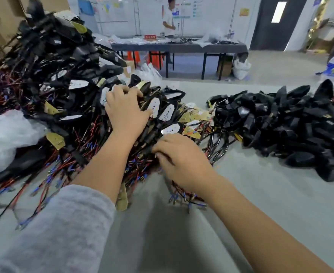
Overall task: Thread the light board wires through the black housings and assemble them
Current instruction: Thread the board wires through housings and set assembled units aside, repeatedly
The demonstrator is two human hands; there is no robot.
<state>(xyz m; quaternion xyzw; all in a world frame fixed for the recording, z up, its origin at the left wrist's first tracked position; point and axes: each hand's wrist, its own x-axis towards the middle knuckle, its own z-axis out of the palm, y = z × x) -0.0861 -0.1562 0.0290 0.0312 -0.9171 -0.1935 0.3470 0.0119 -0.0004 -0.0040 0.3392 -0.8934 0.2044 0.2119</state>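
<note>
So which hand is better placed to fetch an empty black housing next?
Probably the right hand. It sits nearer the heap of empty black housings on the right of the table, with bare surface between. The left hand rests further away, spread on the assembled pile.

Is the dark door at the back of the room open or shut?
Shut: the dark door sits flat within its frame, and no gap shows.
</note>
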